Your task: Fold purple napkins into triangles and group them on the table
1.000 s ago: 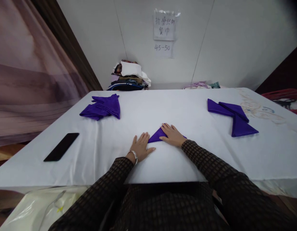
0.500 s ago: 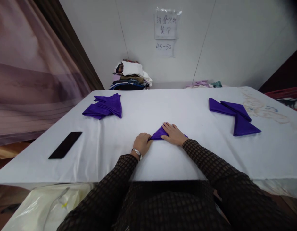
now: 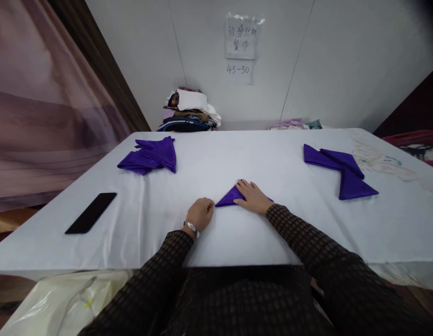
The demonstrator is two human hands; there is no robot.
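Observation:
A purple napkin (image 3: 226, 198), folded into a triangle, lies on the white-covered table in front of me. My right hand (image 3: 253, 197) rests flat on its middle and right part, fingers stretched out, hiding much of it. Just off the napkin's left corner is my left hand (image 3: 200, 213), its fingers curled in with nothing visible in them. A bracelet (image 3: 192, 228) circles the left wrist.
On the white tablecloth (image 3: 230, 154), loose purple napkins (image 3: 151, 156) lie at the back left and folded purple napkins (image 3: 352, 179) at the right. A flat black object (image 3: 92, 213) lies at the left. Behind the table stands a clothes pile (image 3: 190, 112).
My left hand has let go of the napkin's left corner and moved slightly left and toward me. My right hand stays flat on the napkin.

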